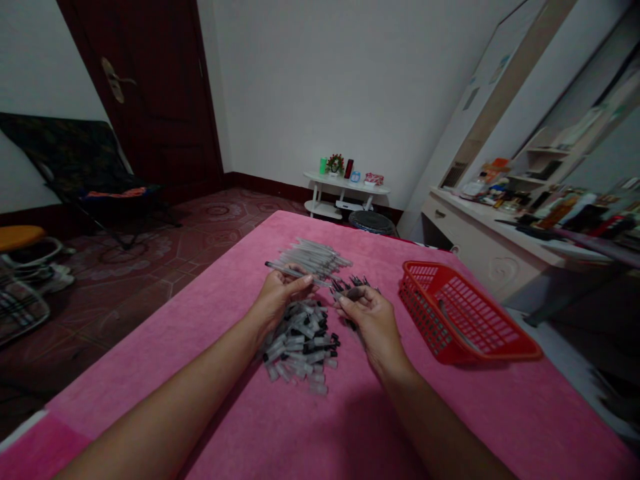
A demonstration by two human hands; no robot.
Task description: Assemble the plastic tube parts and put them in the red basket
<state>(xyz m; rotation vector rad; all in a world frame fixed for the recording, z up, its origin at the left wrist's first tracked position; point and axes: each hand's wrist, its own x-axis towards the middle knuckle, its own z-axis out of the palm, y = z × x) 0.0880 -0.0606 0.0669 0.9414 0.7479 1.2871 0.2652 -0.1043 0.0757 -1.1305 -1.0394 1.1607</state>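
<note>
My left hand point(283, 295) is closed around a clear pen barrel point(287, 269) with a dark end pointing left. The barrel lies slanted, its other end toward my right hand point(370, 320). That hand's thumb and fingers are pinched together; what they hold is too small to make out. Just beyond and beside the right fingers lies a bunch of dark pen tips point(357, 281), partly hidden. A stack of clear pen barrels point(315, 253) rests behind my left hand. Between my forearms is a heap of clear and black pen caps point(303, 343).
A red plastic basket point(425, 320) stands on the pink-covered table point(210, 340), right of my right hand. Beyond the table are a black round stool point(371, 222) and a low white shelf point(320, 179). A cluttered dresser point(480, 233) lines the right, and a folding chair point(80, 160) stands left.
</note>
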